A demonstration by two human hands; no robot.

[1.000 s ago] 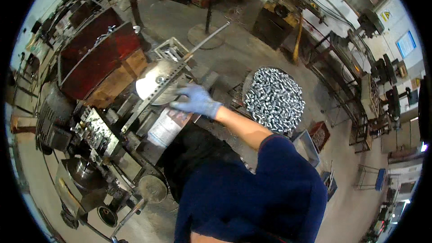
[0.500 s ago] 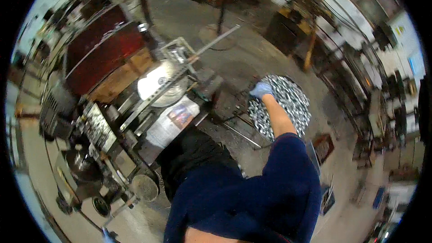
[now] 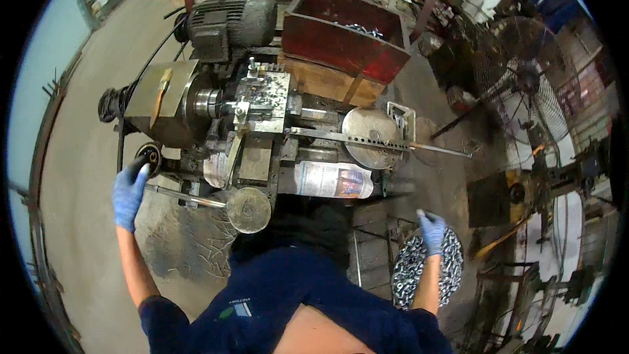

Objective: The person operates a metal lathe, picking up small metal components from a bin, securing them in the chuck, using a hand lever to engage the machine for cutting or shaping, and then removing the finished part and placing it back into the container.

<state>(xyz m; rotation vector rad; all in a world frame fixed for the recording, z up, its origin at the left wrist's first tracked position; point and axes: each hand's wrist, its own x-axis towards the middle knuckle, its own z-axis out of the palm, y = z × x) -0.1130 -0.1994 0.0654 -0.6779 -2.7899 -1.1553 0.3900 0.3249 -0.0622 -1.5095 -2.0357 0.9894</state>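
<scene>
My left hand (image 3: 130, 198), in a light blue glove with dark fingertips, is closed at the outer end of a metal lever (image 3: 187, 196) on the machine. Its fingertips lie right beside a small black handwheel (image 3: 151, 156). From the lever's other end sticks a round grey disc (image 3: 249, 210). My right hand (image 3: 432, 233), gloved the same way, hovers over the rim of a round container full of small shiny metal parts (image 3: 449, 269). Its fingers are drawn together; whatever they hold is too small to make out.
Before me stands the machine, with a spindle chuck (image 3: 208, 103), a chip-covered slide (image 3: 270, 95) and a motor (image 3: 232, 26). A perforated bar (image 3: 367, 140) crosses a round metal plate (image 3: 368, 121). Newspaper (image 3: 321, 178) lies in front. Behind are a red bin (image 3: 341, 42) and, rightward, a fan (image 3: 524, 78).
My view has swung left toward the machine. My right hand has come up out of the metal parts. My left hand, earlier at the lower left edge, now shows fully at the lever.
</scene>
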